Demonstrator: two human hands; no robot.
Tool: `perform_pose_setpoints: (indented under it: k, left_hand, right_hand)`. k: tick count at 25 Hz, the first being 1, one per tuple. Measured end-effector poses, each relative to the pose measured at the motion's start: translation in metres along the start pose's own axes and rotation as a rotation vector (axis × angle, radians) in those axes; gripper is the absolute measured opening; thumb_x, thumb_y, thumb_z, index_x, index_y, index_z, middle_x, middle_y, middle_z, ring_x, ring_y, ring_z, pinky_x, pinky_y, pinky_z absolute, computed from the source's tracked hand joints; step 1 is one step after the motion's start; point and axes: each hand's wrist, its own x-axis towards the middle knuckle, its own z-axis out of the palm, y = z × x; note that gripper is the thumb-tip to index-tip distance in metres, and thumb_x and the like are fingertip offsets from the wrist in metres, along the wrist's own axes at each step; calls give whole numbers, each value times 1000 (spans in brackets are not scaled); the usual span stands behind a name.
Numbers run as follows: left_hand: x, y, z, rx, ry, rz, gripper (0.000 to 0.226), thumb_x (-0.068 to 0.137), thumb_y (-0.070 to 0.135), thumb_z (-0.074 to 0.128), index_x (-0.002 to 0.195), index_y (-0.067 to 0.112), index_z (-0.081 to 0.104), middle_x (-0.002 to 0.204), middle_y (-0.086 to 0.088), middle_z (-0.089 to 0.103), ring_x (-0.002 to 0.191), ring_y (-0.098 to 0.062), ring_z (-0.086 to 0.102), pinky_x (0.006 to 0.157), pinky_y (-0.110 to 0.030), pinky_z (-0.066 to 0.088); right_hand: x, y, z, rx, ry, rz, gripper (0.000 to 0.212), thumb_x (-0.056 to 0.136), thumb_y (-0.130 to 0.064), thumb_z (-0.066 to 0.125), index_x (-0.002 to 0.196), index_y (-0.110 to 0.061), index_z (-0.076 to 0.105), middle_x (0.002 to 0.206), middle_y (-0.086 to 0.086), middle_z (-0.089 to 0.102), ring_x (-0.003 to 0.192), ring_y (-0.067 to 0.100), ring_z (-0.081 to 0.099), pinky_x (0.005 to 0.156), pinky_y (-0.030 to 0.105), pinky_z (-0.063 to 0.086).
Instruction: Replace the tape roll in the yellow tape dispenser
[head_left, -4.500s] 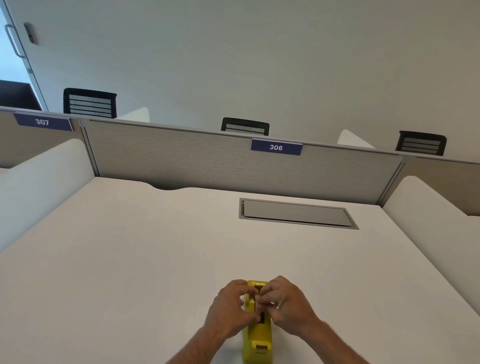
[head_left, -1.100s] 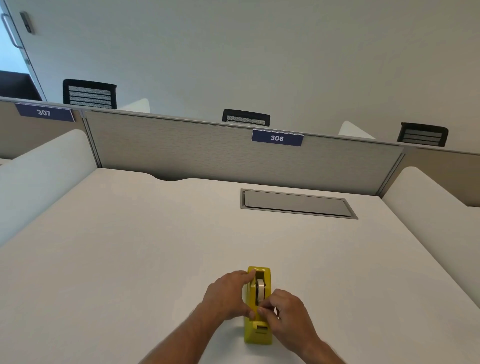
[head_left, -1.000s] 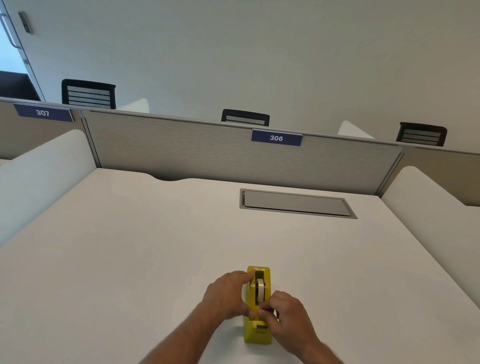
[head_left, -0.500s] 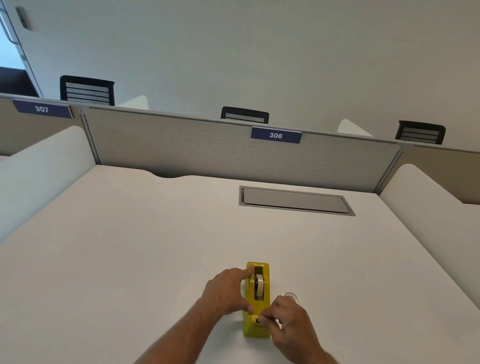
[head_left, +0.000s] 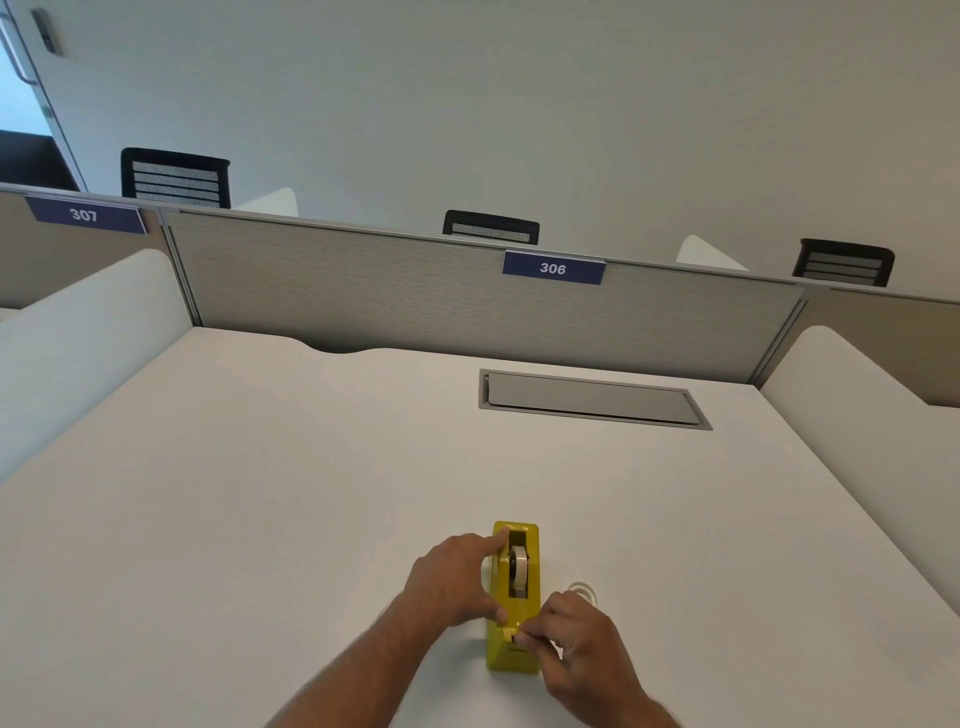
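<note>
The yellow tape dispenser (head_left: 511, 654) stands on the white desk (head_left: 260, 493) near its front edge, long axis pointing away from me. A pale tape roll (head_left: 518, 570) sits upright in its slot. My left hand (head_left: 452, 582) grips the dispenser's left side, index finger stretched along the top edge. My right hand (head_left: 576, 644) pinches at the cutter end, thumb and forefinger closed on what looks like the tape's free end; the tape itself is too thin to make out. A clear, near-empty tape ring (head_left: 583, 591) lies flat on the desk just right of the dispenser.
A grey cable hatch (head_left: 592, 399) is set into the desk further back. A grey partition with label 306 (head_left: 552, 268) closes the far edge; white side dividers (head_left: 852, 415) rise left and right. Black chair backs show behind the partition.
My right hand slid from the roll down toward the cutter end, uncovering the clear ring on the desk. The left hand stays on the dispenser. Earlier both hands worked at the slot.
</note>
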Motion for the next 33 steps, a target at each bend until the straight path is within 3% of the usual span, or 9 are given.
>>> perform_pose_setpoints:
  k: [5,10,13,15,23,29,33]
  left_hand:
    - [0,1,0,1,-3,-7,102,71,49,83,152,40,20,156,5,40,141,-20,38,111,-41,40]
    - [0,1,0,16,-8,-9,103,71,49,83,152,40,20,155,4,40,141,-20,38,111,-41,40]
    - [0,3,-1,18,-10,-20,103,70,49,84,152,40,21,156,4,40,141,-21,39,110,-41,41]
    - [0,4,-1,18,-4,-26,103,70,48,84,152,40,22,155,3,42,140,-22,41,109,-42,42]
    - [-1,7,-1,32,5,-33,102,71,47,84,152,40,23,153,2,44,137,-24,45,107,-42,45]
    - [0,6,3,24,37,-12,101,71,47,84,151,41,22,155,3,43,138,-24,44,107,-42,45]
    - [-3,-2,5,-111,75,-10,100,69,50,83,149,46,23,153,8,45,133,-18,50,106,-42,49]
  right_hand:
    - [-3,-3,-4,-47,-19,-46,14,83,-37,65,86,-27,74,74,-10,61,69,-3,46,57,8,39]
    - [-8,-8,-4,-211,-60,-166,10,74,-28,77,81,-24,71,71,-5,59,64,10,51,46,18,40]
    - [-7,-6,-1,-311,-34,-230,10,75,-24,78,78,-22,69,67,-3,57,62,13,49,44,20,32]
    - [-7,-5,-1,-329,-11,-250,10,74,-24,79,77,-22,70,66,-3,57,60,15,49,42,21,33]
    - [-8,-4,1,-274,7,-155,17,65,-32,87,72,-24,74,63,-5,63,57,12,56,41,22,45]
    - [-8,-12,-4,-265,-25,-155,22,59,-37,89,69,-24,74,61,-5,63,54,12,56,42,17,43]
    - [-2,-20,-23,-99,-3,-100,27,65,-45,81,82,-25,77,67,-9,65,58,6,57,47,13,46]
